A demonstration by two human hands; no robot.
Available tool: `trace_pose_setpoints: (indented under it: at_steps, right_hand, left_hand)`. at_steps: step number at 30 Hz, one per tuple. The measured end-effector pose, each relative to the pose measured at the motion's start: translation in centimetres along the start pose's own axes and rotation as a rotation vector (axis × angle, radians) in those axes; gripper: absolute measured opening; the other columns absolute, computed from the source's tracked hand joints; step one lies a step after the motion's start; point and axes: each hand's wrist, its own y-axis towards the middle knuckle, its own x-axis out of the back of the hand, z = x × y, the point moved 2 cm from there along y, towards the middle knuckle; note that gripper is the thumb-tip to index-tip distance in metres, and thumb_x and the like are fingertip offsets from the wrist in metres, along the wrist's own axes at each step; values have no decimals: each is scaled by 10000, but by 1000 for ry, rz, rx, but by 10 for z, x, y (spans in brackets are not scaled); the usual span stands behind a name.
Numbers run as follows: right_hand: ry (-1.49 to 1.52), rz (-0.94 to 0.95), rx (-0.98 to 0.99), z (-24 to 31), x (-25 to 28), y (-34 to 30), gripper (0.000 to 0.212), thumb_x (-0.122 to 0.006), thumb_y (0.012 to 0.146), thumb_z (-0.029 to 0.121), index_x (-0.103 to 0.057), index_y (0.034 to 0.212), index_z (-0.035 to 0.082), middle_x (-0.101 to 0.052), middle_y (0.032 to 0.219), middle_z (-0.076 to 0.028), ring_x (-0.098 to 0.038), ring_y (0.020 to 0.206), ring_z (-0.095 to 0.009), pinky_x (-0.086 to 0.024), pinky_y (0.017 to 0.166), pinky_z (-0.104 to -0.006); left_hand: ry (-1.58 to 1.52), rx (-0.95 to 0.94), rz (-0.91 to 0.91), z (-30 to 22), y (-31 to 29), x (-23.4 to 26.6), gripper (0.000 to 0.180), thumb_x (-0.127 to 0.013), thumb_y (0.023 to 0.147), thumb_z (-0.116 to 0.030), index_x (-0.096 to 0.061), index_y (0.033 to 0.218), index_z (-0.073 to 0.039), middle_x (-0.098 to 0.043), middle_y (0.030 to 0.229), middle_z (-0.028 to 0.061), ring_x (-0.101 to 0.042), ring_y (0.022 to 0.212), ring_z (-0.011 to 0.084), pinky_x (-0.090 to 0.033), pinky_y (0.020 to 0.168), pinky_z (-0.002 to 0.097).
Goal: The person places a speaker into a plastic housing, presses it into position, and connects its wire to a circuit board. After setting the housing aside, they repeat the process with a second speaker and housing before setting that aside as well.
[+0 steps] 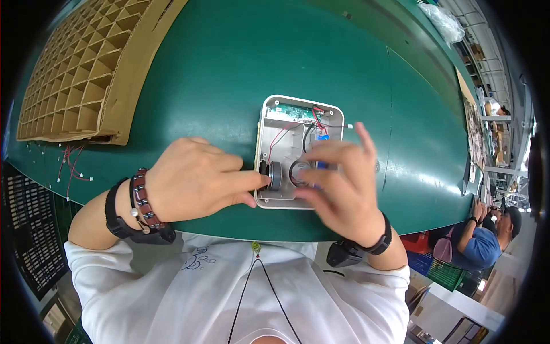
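Observation:
A light grey plastic housing (342, 118), open at the top, lies on the green table in front of me. Inside its near left corner sits a round black speaker (275, 176). My left hand (197, 178) reaches in over the left wall, its index fingertip touching the speaker and its thumb apart, outside the wall. Over the right half, my right hand (346, 183) is bent in a pinch, slightly blurred, with the little finger raised. Its fingertips are at a black cable loop (293, 172); what they hold is hidden. A blue part (323, 137) is partly covered by that hand.
At the far end of the housing are a green circuit board (292, 112) and red and black wires (317, 117). A cardboard divider box (123, 109) stands at the left, with loose red wires (71, 163) by it. A co-worker (481, 246) sits at the right.

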Motion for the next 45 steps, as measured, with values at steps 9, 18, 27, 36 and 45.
trace_pose_setpoints:
  at_steps: [9,18,27,36,45]
  right_hand:
    - [-260,-153,-187,-37,13,-7,207,-689,699,49,-576,871,71,-583,848,-37,-548,773,-212,-340,800,-354]
    - [88,-229,39,-37,9,26,241,-703,688,25,-576,878,103,-622,773,20,-560,696,-154,-318,769,-325]
    - [232,-132,32,-57,-4,31,376,-677,706,-50,-494,1009,77,-686,843,-45,-590,805,-148,-289,830,-359]
    - [82,-177,79,-54,1,35,319,-701,703,-3,-527,957,81,-686,833,-37,-588,802,-159,-281,803,-355]
    - [86,-167,59,-51,3,38,244,-740,653,123,-576,831,101,-614,746,7,-536,704,-165,-281,738,-336]
  left_hand:
    - [37,28,-453,3,46,-14,231,-682,728,-224,-619,913,-102,-559,881,39,-531,707,200,-381,604,305]
    - [-130,-51,-539,17,57,-15,158,-704,728,-188,-612,825,-104,-592,764,-1,-518,665,182,-337,672,310]
    - [-203,7,-610,37,55,-15,157,-733,669,-137,-602,755,-142,-551,673,-51,-465,629,148,-264,689,322]
    - [-123,93,-596,36,60,-16,151,-743,637,-191,-630,736,-195,-488,647,-78,-453,662,124,-223,692,329]
    - [-64,-29,-682,33,58,-18,165,-745,620,-256,-649,744,-201,-494,670,-96,-445,667,116,-201,682,335]
